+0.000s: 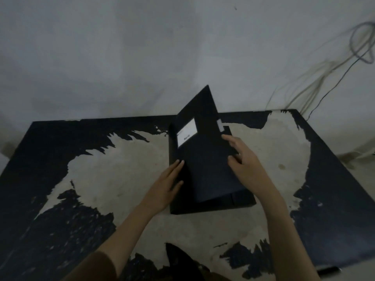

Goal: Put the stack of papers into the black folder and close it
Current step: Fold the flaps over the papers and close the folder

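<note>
The black folder [209,171] lies near the middle of the table, its flaps partly folded over. One flap stands up at the far end, tilted. A white strip of the stack of papers [187,133] shows inside near the folder's far left corner; the rest is hidden under the flaps. My left hand [169,184] rests flat against the folder's left side, fingers together. My right hand [241,157] grips the right edge of the flap that covers the papers, thumb on top.
The table [113,179] is black with large worn pale patches. A grey wall [142,57] rises right behind it. Loose cables [332,65] hang on the wall at the right. A dark pointed shape [178,258] sits at the near edge.
</note>
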